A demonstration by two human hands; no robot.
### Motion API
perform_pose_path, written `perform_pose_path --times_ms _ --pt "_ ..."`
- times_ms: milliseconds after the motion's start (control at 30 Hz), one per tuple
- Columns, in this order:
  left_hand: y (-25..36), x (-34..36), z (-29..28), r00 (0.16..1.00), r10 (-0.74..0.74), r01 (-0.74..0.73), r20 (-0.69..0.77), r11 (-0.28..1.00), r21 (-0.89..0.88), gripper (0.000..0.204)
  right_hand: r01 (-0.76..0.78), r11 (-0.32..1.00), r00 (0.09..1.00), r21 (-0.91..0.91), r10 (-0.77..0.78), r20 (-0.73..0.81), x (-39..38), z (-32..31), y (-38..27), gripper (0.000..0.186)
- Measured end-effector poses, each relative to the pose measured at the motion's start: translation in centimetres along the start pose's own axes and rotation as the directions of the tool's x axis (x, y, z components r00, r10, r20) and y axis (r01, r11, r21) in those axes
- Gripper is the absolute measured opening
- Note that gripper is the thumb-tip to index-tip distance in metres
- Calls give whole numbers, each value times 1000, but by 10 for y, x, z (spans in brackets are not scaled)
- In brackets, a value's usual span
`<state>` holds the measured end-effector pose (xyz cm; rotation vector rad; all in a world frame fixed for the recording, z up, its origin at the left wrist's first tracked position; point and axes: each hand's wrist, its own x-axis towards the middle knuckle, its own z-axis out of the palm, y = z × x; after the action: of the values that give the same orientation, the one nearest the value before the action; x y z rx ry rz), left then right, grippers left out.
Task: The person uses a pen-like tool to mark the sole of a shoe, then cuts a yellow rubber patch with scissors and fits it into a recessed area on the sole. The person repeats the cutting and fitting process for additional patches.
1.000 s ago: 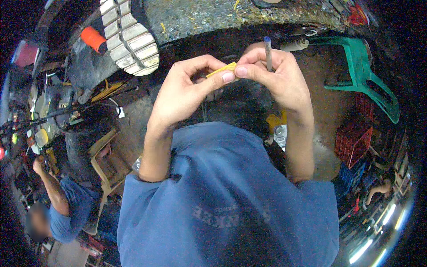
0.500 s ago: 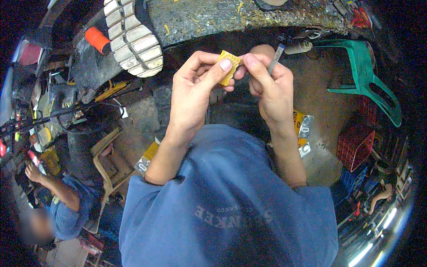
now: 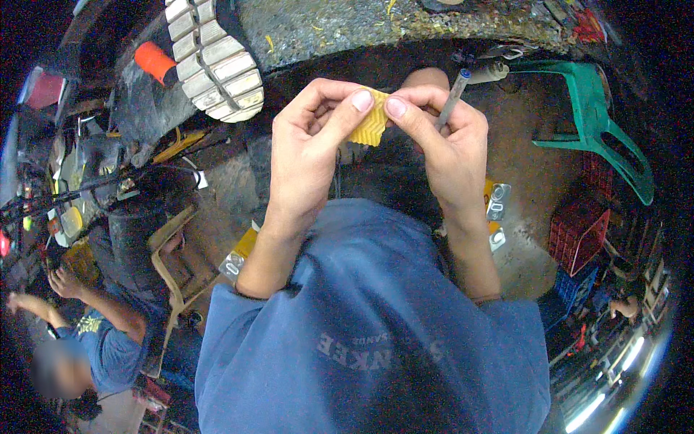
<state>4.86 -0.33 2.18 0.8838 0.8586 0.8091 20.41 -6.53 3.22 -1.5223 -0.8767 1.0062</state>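
Note:
Between my thumbs is a small yellow piece (image 3: 367, 129) with a zigzag ridged face. My left hand (image 3: 307, 155) pinches it from the left, thumb across its upper corner. My right hand (image 3: 452, 159) has its thumb and forefinger at the piece's right edge, and also holds a grey, blue-ended pen (image 3: 455, 94) upright among its fingers. Above the hands, a white ridged sole (image 3: 213, 69) lies on the dark, stained bench (image 3: 325, 36), beside an orange cylinder (image 3: 153, 61).
A green plastic chair (image 3: 593, 130) is at right, above red (image 3: 575, 235) and blue (image 3: 571, 289) crates. At lower left are a beige chair (image 3: 163, 267) and another person in a blue shirt (image 3: 108, 347). Cables (image 3: 79, 188) cross the cluttered left side.
The yellow piece has turned from a thin strip to a wider, ridged face. My right thumb has come back against it after moving slightly away. The other person's arms have shifted.

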Motion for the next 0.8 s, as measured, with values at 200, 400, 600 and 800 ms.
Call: perform_pose_path --times_ms 200,400,600,800 --pt "5 -6 -2 994 -36 57 102 977 -208 28 -73 980 996 184 62 64 -2 -3 -7 18" --pt "10 -6 0 993 -66 85 101 976 -200 27 -106 985 994 137 101 46 -3 -4 -13 19" --pt "4 -7 -2 995 -12 21 100 996 -91 19 -75 992 995 103 68 71 -5 -7 -11 15" --pt "-5 -3 -5 1000 -15 15 18 1000 0 13 39 999 997 7 -39 -62 -6 7 -3 12"
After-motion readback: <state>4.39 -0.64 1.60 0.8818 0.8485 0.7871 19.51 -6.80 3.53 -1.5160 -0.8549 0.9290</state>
